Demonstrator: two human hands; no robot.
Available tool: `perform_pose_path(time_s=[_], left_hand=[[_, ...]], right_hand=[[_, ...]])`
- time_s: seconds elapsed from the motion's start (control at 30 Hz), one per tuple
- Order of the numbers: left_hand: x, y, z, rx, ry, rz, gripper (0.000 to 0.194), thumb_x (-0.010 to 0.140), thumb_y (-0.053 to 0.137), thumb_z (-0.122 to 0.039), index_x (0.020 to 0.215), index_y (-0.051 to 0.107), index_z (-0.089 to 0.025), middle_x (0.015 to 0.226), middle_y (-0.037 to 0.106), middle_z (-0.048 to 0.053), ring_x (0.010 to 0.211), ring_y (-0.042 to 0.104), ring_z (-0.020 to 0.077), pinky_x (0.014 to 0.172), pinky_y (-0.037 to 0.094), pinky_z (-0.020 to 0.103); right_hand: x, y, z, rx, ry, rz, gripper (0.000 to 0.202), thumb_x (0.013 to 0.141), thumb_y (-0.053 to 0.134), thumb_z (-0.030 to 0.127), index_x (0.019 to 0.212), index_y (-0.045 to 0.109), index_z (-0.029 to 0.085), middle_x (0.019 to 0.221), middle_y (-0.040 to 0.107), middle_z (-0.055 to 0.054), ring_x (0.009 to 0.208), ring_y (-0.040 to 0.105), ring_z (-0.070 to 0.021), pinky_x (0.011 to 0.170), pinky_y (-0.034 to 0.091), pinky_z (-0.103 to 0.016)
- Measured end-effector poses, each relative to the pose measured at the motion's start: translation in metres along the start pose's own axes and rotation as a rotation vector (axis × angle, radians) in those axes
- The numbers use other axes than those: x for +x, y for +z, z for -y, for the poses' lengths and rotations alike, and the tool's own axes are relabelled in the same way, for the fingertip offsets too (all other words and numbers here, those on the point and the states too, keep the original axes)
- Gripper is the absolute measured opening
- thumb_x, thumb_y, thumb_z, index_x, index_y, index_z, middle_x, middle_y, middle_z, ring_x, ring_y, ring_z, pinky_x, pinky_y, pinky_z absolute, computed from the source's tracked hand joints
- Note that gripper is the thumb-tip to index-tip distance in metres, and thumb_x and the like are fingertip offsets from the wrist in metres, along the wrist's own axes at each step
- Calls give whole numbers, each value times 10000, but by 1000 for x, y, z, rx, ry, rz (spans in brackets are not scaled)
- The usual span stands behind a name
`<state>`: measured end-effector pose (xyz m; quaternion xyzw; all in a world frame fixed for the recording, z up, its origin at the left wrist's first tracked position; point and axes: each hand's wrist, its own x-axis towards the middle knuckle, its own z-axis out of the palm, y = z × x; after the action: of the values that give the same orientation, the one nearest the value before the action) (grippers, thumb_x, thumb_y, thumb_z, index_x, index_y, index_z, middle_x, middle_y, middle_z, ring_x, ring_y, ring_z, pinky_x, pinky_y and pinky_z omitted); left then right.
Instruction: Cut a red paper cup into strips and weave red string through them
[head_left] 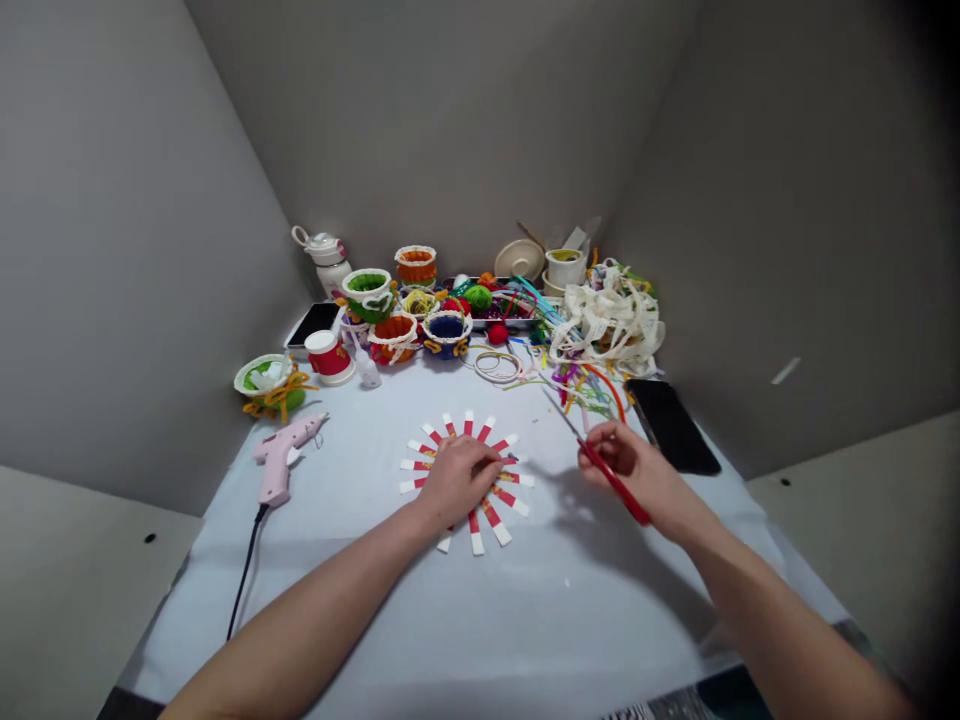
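Note:
A paper cup cut into strips [491, 515] lies spread like a sunburst on the table, its strips red with gold marks and white ends. My left hand [461, 475] rests over its middle, with thumb and fingers closed together at a strip on the right side. The cup's centre is hidden under that hand. A small dark bit beside the fingertips is too small to name. To the right, my right hand [622, 465] holds red-handled scissors [611, 480] above the table, blades pointing up and left, apart from the cup.
At the left lies a pink glue gun [277, 460] with a black cord. An uncut red paper cup [328, 357], small decorated baskets [448, 333] and a white bottle [328, 262] stand behind. Cream ribbon [611, 320] is heaped at the back right, near a black phone [671, 425].

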<state>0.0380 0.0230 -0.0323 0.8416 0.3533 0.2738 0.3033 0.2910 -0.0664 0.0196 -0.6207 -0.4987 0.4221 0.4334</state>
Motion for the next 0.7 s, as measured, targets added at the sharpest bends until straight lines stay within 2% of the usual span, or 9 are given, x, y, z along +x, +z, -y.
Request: perform_pose_path(time_s=[0.13,0.23,0.4,0.7], left_hand=[[0,1,2,-9,-24,-35,106,902,636,-197,925,735,-223,926,754,40,938,666,230,922,472,415],[0,1,2,-13,-32,-36,109,901,642,-211,931,744,-233,920,757,38,933,668,229,915,481,412],[1,0,0,-42,-32,-51,112,901,642,-211,882,749,-236,887,758,31,904,667,220,899,491,399],[1,-2,-5,-104,-118,-65,119,866,681,-177,769,733,-222,855,750,21,909,664,219,938,474,419]], right_hand=[[-38,8,-13,-224,80,76,494,669,818,420,915,423,254,717,560,63,625,495,-135,577,436,-257],[-50,14,-15,-370,128,148,460,691,802,377,893,406,258,674,549,82,612,454,-132,570,406,-250],[-46,30,-12,-437,118,156,448,702,791,416,828,391,258,639,565,77,581,446,-138,551,387,-257],[-27,54,-2,-391,130,134,449,713,770,438,804,368,261,633,550,78,591,443,-141,564,383,-257]])
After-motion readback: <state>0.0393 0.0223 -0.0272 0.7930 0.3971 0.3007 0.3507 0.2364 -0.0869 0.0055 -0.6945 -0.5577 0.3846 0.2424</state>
